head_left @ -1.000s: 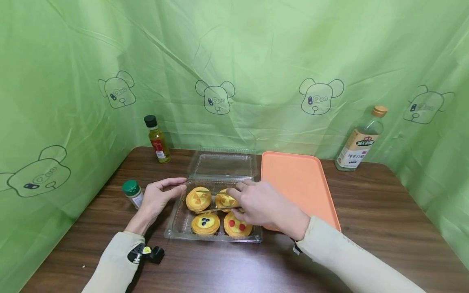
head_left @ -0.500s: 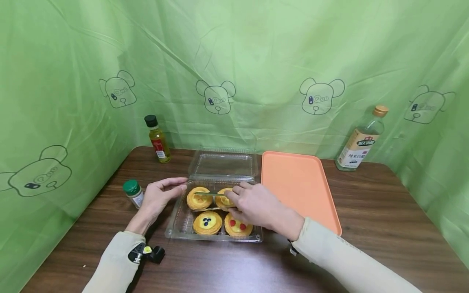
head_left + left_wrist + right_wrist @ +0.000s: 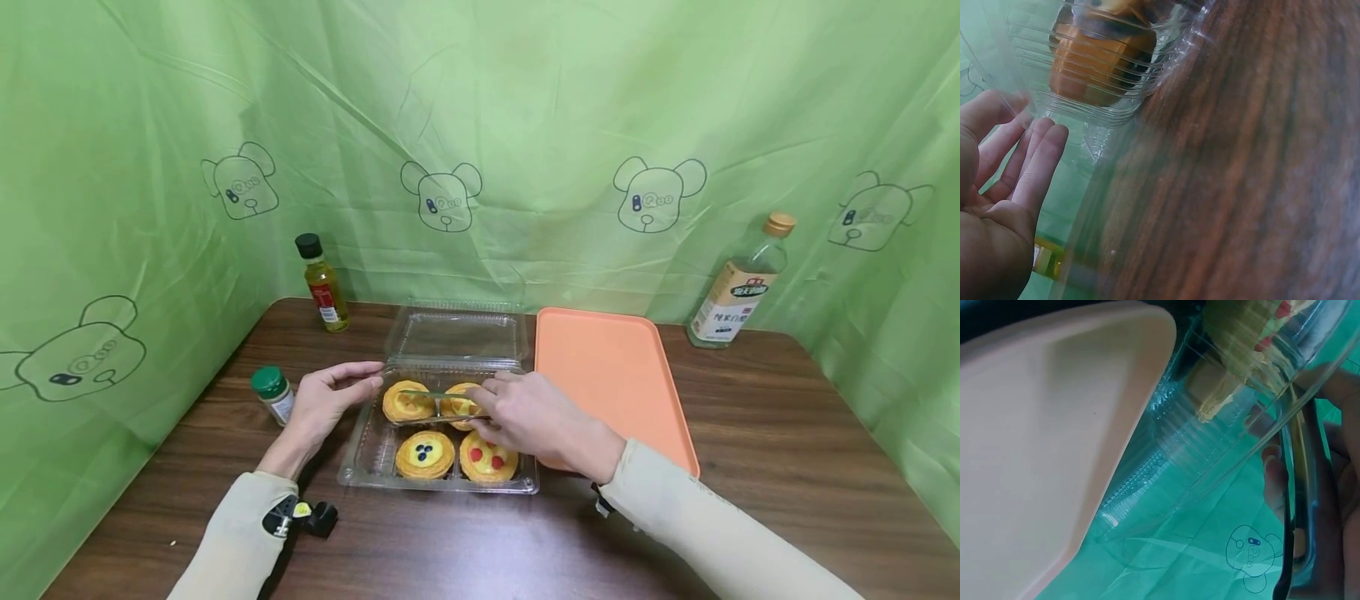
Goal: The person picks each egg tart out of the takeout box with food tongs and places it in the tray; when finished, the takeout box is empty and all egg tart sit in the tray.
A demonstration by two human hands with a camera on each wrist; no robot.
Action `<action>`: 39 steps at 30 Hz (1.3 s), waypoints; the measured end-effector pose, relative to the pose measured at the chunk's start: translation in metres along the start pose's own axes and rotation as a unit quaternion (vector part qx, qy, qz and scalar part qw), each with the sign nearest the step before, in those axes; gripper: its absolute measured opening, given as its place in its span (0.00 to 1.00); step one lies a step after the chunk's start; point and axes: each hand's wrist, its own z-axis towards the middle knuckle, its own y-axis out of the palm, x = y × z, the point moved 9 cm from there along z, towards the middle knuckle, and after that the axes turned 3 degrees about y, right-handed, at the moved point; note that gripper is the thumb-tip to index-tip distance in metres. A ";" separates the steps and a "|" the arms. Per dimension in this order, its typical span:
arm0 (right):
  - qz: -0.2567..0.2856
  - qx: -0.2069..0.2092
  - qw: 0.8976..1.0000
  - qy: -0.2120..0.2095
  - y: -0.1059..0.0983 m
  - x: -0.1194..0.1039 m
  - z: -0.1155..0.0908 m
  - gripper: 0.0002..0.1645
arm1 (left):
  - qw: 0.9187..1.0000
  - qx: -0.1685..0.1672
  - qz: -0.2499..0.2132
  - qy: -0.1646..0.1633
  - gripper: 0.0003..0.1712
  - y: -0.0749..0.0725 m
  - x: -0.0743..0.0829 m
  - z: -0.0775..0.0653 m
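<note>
A clear plastic clamshell box [image 3: 358, 468] lies open on the brown table, its lid [image 3: 456, 336] folded back. Four egg tarts sit inside: two plain ones at the back [image 3: 408, 402] [image 3: 459, 406], one with blueberries [image 3: 424, 454] and one with red fruit [image 3: 487, 458] in front. My right hand [image 3: 525, 415] grips thin tongs [image 3: 442, 393] whose arms reach over the back tarts. In the right wrist view the tongs [image 3: 1290, 487] show as dark arms beside the box wall. My left hand [image 3: 322, 400] rests with straight fingers against the box's left side [image 3: 1104, 81].
An orange tray [image 3: 607, 375] lies just right of the box. A small oil bottle [image 3: 322, 283] stands at the back left, a green-capped jar [image 3: 272, 394] near my left hand, a tall bottle [image 3: 738, 287] at the back right. Green curtains surround the table.
The tongs' arms have drawn closer together over the back tarts, and my right hand has shifted slightly toward the back. The left hand has stayed put.
</note>
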 end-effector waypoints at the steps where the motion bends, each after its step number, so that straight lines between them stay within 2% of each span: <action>1: 0.002 0.001 1.000 0.000 0.000 0.001 -0.001 0.20 | 1.000 -0.001 0.002 0.000 0.24 0.000 0.000 0.000; 13: 0.046 0.020 0.999 0.019 -0.014 0.009 -0.008 0.19 | 1.000 0.001 0.007 0.002 0.25 0.001 -0.001 0.003; 19: 0.068 0.063 0.996 0.019 -0.029 0.016 -0.011 0.21 | 1.000 -0.002 -0.001 0.006 0.25 0.002 0.001 0.002; 25: 0.059 0.107 0.992 0.013 -0.051 0.025 -0.014 0.23 | 1.000 -0.005 -0.013 0.001 0.25 0.004 0.001 0.002; 32: 0.052 0.127 0.990 0.037 -0.070 0.045 -0.021 0.23 | 1.000 0.001 -0.010 -0.002 0.26 0.000 -0.002 0.001; 39: 0.032 0.131 0.989 0.068 -0.086 0.074 -0.043 0.22 | 1.000 0.000 -0.003 -0.004 0.27 0.000 -0.002 -0.001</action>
